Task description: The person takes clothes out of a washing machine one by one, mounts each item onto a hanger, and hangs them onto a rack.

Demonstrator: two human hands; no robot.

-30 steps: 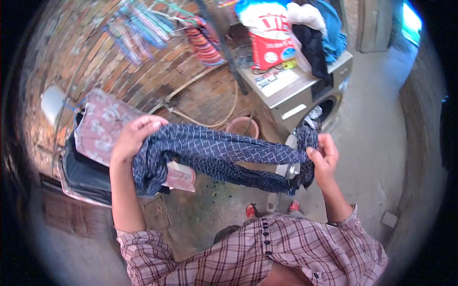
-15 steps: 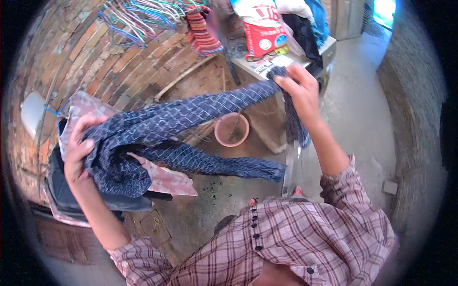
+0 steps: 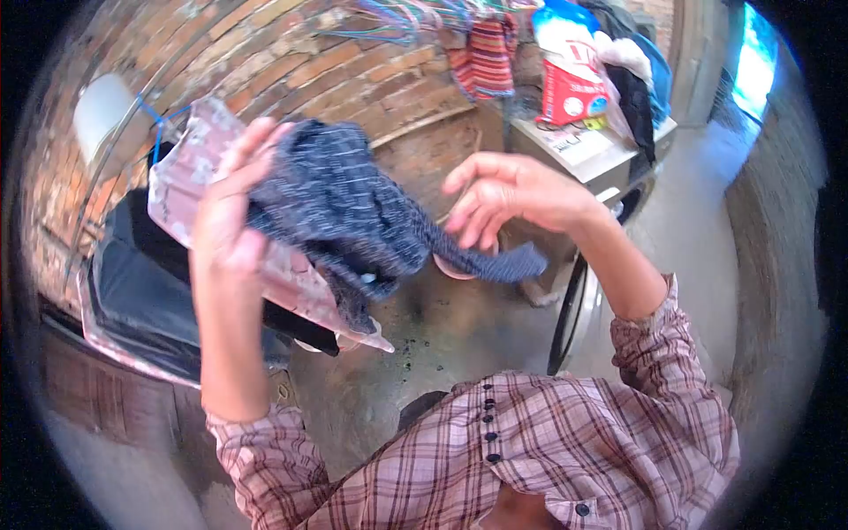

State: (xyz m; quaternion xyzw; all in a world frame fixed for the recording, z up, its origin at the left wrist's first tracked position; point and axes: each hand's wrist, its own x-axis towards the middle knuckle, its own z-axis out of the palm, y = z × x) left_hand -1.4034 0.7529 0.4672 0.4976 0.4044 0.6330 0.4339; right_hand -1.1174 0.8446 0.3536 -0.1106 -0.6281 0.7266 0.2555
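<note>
A dark blue patterned garment (image 3: 353, 203) hangs bunched from my left hand (image 3: 231, 199), whose fingers are wrapped round its upper left part. One long narrow end of the cloth trails to the right. Above that end is my right hand (image 3: 512, 199), its fingers apart and curved, with nothing seen between them. Behind the garment, a pink floral cloth (image 3: 190, 172) hangs on the left, beside dark cloth (image 3: 146, 287).
A washing machine (image 3: 565, 163) at the upper right bears a red and white bag (image 3: 570, 79) and clothes. Hangers (image 3: 397, 22) and a striped cloth (image 3: 486, 57) hang by the brick wall. A pink bucket (image 3: 455, 265) is partly hidden behind the garment.
My right hand has let go of the garment's end and moved left and down. My left hand has risen to the right, and the stretched cloth now hangs bunched.
</note>
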